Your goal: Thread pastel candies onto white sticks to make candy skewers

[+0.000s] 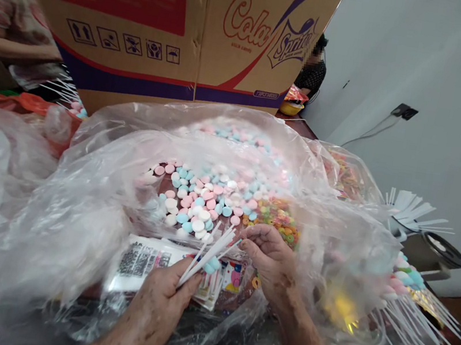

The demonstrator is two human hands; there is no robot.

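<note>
A large cardboard carton (143,59) printed "Cola" and "Sprite" stands behind the heap of pastel candies (208,201). Clear plastic sheeting (94,174) drapes around the heap's far side and flanks, over a dark red bench (166,184). Gummy rings (278,218) lie just right of the heap, and printed packets (137,263) lie on its near side.

Both hands are on the near side of the heap. The left hand (162,296) is closed around the lower ends of a bundle of white sticks (214,248), gripped between thumb and fingers. The right hand (271,260) is half curled, its thumb and forefinger drawn almost together beside the upper end of one slender stick that angles out of the bundle; the view is too soft to tell whether it pinches that stick or only sits against it.

The bundle's long axis runs up and away from the left hand, slanting right toward the near edge of the heap, with the free ends fanned slightly. It lies to the left of the right hand's fingertips, so the left hand has the bases and the right is nearer the free ends. Small blue candies (212,264) sit against the bundle's right side, between the two hands.
</note>
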